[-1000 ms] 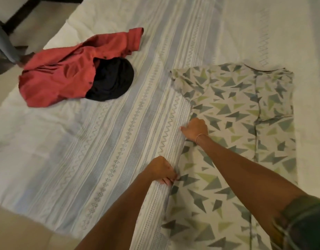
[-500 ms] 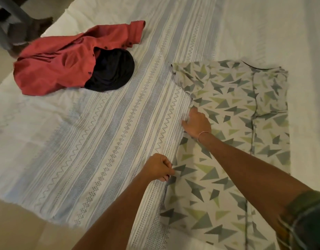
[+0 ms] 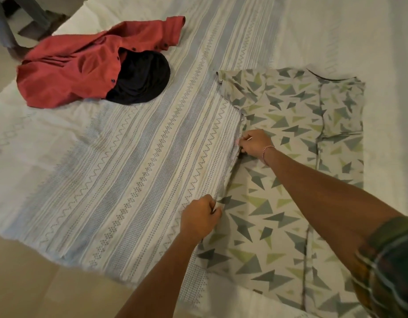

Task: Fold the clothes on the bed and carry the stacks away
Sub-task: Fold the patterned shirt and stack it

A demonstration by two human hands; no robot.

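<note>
Both hands, left hand (image 3: 199, 218) and right hand (image 3: 254, 143), pinch the limp, light patterned shirt (image 3: 290, 180) at its left edge, the best grip

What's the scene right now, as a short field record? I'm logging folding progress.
surface: bed with striped sheet
being folded: triangle-print T-shirt, lying flat, right side already folded in
left hand: grips the shirt's left edge
right hand: pinches the same edge, higher up
waiting: red button-up shirt, crumpled, black garment on it
</note>
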